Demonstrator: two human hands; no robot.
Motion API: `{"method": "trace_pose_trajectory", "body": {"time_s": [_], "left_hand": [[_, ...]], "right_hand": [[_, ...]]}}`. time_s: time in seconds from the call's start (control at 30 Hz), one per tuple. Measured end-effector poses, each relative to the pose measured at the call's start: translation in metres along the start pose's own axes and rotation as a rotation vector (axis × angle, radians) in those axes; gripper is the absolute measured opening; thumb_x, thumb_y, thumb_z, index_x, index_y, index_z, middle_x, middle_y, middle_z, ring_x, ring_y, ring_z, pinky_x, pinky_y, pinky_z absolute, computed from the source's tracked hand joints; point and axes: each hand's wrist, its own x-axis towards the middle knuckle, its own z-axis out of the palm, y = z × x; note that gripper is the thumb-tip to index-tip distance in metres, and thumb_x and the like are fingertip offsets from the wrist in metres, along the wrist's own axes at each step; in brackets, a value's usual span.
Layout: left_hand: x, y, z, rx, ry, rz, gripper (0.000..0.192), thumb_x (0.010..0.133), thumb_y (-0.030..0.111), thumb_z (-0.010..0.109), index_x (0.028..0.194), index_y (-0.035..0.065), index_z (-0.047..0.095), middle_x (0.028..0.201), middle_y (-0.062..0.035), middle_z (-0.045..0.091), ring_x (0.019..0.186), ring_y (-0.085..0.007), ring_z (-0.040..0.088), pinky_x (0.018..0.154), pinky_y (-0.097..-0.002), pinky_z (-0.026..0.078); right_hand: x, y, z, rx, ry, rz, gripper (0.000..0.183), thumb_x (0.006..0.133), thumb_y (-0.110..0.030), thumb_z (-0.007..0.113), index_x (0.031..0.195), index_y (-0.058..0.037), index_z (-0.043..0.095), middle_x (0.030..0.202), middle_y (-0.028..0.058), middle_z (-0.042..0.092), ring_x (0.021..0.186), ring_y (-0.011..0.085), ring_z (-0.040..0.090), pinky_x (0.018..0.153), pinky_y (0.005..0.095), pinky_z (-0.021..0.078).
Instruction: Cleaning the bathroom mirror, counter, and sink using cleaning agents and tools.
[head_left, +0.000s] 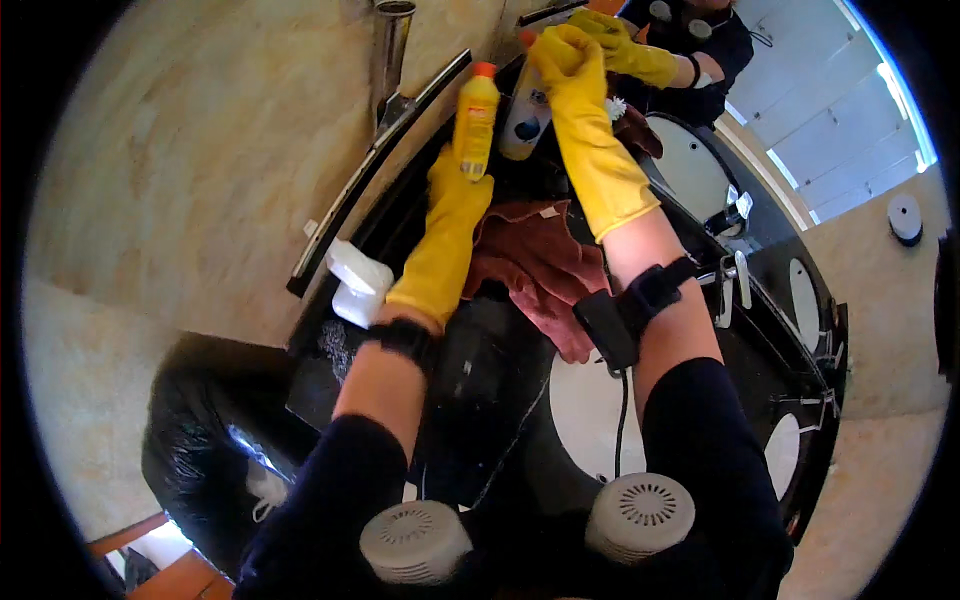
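My left hand (457, 176), in a yellow rubber glove, is closed around the lower part of a yellow plastic bottle (477, 116) with an orange cap. My right hand (570, 60), gloved alike, has curled fingers at the top of a white bottle (523, 124) with a dark blue mark; whether they grip it is hidden. A reddish-brown cloth (525, 255) lies crumpled on the black countertop (480, 367) between my forearms. Beside my left forearm sits a white plastic container (360, 285). A white oval basin (592, 420) is partly behind my right arm.
A long black-edged bar (375, 172), like a squeegee, leans by the wall at left, near a metal tube (391, 52). A mirror reflects a person (690, 67) and basins. Chrome faucets (727, 281) line the right. A black plastic bag (202, 442) hangs lower left. Two respirator filters (641, 517) show below.
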Motion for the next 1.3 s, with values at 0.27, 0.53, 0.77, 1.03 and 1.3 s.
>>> {"method": "trace_pose_trajectory", "body": {"time_s": [0.27, 0.53, 0.77, 1.03, 1.3], "left_hand": [[0.009, 0.015, 0.024, -0.499, 0.103, 0.141, 0.063, 0.063, -0.005, 0.078, 0.121, 0.0008, 0.053, 0.111, -0.0138, 0.063, 0.103, -0.0266, 0.062, 0.086, -0.0371, 0.050], [0.055, -0.009, 0.058, -0.349, 0.174, 0.272, 0.073, 0.065, -0.002, 0.077, 0.130, 0.0003, 0.045, 0.117, -0.0160, 0.060, 0.107, -0.0292, 0.059, 0.089, -0.0377, 0.049], [0.005, 0.043, 0.034, -0.071, 0.069, 0.026, 0.075, 0.073, 0.015, 0.077, 0.136, -0.0040, 0.040, 0.129, -0.0263, 0.053, 0.120, -0.0395, 0.053, 0.099, -0.0375, 0.044], [-0.206, 0.046, -0.097, -0.021, 0.092, 0.246, 0.036, 0.084, 0.000, 0.069, 0.119, 0.0010, 0.059, 0.107, -0.0114, 0.066, 0.092, -0.0202, 0.066, 0.085, -0.0311, 0.052], [-0.249, 0.008, -0.165, 0.085, 0.286, -0.124, 0.066, 0.078, 0.012, 0.078, 0.135, 0.0051, 0.046, 0.120, -0.0159, 0.053, 0.096, -0.0228, 0.057, 0.082, -0.0314, 0.050]], "right_hand": [[0.010, 0.041, -0.004, -0.618, 0.007, -0.545, 0.051, 0.072, -0.017, 0.080, 0.117, -0.0075, 0.059, 0.101, 0.0165, 0.065, 0.092, 0.0368, 0.061, 0.084, 0.0401, 0.0501], [-0.038, -0.055, -0.064, -0.686, -0.301, -0.427, 0.042, 0.081, -0.018, 0.073, 0.119, -0.0068, 0.059, 0.099, 0.0135, 0.067, 0.093, 0.0310, 0.065, 0.081, 0.0373, 0.0513], [-0.212, -0.053, -0.128, -0.803, -0.963, -0.214, 0.051, 0.078, -0.036, 0.069, 0.123, -0.0124, 0.059, 0.128, 0.0131, 0.057, 0.120, 0.0328, 0.050, 0.101, 0.0436, 0.0393], [-0.186, 0.003, -0.041, -1.138, -0.653, 0.039, 0.067, 0.075, -0.057, 0.066, 0.128, -0.0168, 0.059, 0.143, 0.0176, 0.045, 0.126, 0.0476, 0.042, 0.105, 0.0488, 0.0350], [-0.232, -0.036, -0.031, -0.784, -0.888, 0.016, 0.050, 0.090, -0.033, 0.055, 0.134, -0.0096, 0.051, 0.144, 0.0144, 0.044, 0.132, 0.0345, 0.040, 0.109, 0.0456, 0.0326]]}}
